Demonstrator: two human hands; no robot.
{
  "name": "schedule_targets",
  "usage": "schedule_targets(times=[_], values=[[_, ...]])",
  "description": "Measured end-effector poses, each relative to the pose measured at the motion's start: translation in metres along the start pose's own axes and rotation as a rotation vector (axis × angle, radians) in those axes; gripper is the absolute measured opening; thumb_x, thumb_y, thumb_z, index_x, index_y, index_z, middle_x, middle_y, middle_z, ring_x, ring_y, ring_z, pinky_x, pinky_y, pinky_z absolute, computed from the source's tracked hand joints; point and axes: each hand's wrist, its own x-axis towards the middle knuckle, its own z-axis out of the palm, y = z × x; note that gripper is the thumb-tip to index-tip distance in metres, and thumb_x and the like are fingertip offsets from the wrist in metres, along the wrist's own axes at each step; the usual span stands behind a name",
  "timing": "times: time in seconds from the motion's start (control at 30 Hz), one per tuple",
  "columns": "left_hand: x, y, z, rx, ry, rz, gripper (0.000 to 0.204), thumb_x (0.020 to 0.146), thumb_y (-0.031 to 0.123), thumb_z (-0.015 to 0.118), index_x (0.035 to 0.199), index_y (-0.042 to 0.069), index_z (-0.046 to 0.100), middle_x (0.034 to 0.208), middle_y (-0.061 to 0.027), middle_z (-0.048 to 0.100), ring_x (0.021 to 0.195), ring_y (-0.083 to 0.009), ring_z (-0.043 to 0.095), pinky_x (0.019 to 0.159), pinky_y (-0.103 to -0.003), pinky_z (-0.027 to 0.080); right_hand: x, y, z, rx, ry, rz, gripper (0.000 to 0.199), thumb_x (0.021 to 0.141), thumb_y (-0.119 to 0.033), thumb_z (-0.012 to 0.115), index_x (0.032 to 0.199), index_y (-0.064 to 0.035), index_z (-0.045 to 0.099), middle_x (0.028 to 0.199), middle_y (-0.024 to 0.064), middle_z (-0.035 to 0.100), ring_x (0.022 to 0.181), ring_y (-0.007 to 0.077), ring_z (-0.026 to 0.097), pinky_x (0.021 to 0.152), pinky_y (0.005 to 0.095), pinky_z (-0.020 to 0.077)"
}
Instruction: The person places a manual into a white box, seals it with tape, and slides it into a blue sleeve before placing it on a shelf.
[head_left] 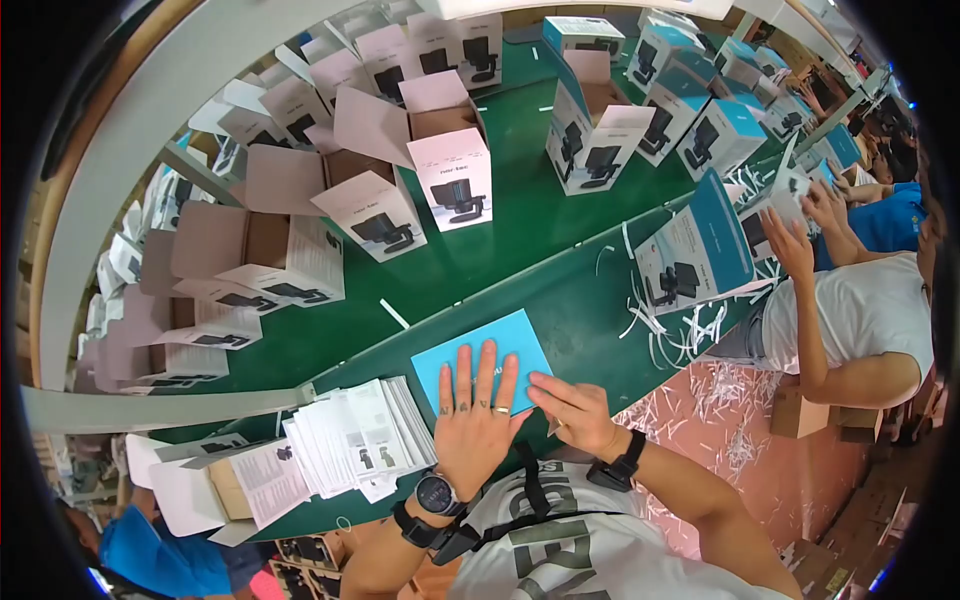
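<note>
My left hand [470, 420]: flat on the blue card, fingers slightly spread, palm down; it covers much of the card's lower half, print included.
My right hand [580, 415]: fingertips at the card's right edge, first fingers close together; I cannot tell whether they pinch it, as the underside is hidden.
Blue card [515, 335]: on the green table [560, 270] in front of me; whether it is one sheet or folded, I can't make out.
Paper pile [360, 435]: fanned, left of my left hand, lower sheets mostly hidden.
Open box [270, 485]: beside the pile, its inside partly out of sight.
</note>
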Motion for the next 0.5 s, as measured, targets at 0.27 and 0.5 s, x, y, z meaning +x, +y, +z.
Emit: schedule_targets(times=[0.27, 0.5], values=[[0.004, -0.004, -0.018, -0.011, 0.031, 0.003, 0.087, 0.086, 0.05, 0.08, 0.159, 0.012, 0.048, 0.167, -0.0336, 0.028, 0.152, -0.0584, 0.028, 0.122, -0.066, 0.028, 0.026, -0.007, -0.028, 0.005, -0.018, 0.019, 0.037, 0.081, -0.017, 0.087, 0.117, -0.0151, 0.08, 0.129, -0.0014, 0.076, 0.071, 0.0153, 0.072, 0.061, 0.0291, 0.055], [0.045, -0.025, -0.045, -0.126, -0.046, 0.063, 0.095, 0.081, 0.057, 0.083, 0.158, 0.013, 0.049, 0.155, -0.0396, 0.034, 0.142, -0.0618, 0.035, 0.119, -0.066, 0.03, 0.04, 0.028, -0.053, 0.172, 0.047, -0.033, 0.031, 0.083, -0.017, 0.087, 0.113, -0.016, 0.081, 0.127, -0.0025, 0.077, 0.072, 0.0142, 0.073, 0.059, 0.0281, 0.0532]])
